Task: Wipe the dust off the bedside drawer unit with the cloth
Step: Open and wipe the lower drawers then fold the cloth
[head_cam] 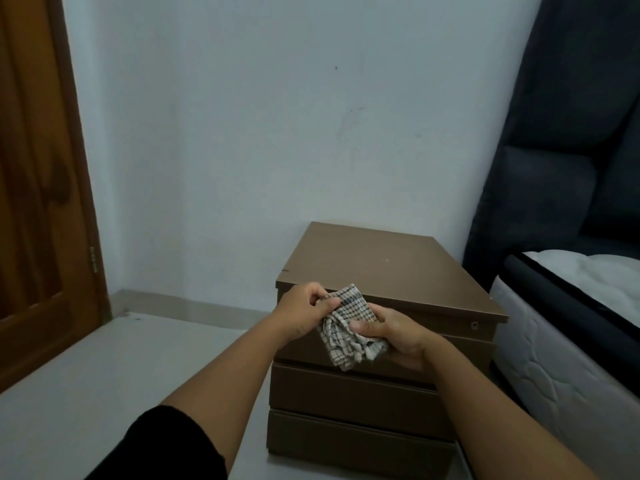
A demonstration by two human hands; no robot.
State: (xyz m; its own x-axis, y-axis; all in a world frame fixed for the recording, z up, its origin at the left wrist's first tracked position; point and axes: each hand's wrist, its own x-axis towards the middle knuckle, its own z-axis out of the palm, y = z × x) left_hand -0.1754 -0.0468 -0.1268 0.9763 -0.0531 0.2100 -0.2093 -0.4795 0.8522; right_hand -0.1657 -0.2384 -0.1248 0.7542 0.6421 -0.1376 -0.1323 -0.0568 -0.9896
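A brown bedside drawer unit [381, 268] with three drawer fronts stands on the floor against the wall. In front of its top front edge I hold a checked cloth [343, 327] with both hands. My left hand [304, 313] pinches the cloth's upper left corner. My right hand [391, 332] grips its lower right part, thumb on top. The cloth hangs crumpled between them, just off the unit's front face. The unit's top is bare, with a small pale speck.
A white mattress [568, 323] with a dark padded headboard [561, 150] sits close on the right of the unit. A wooden door [38, 202] stands at the left. Pale floor [104, 375] stretches left of the unit.
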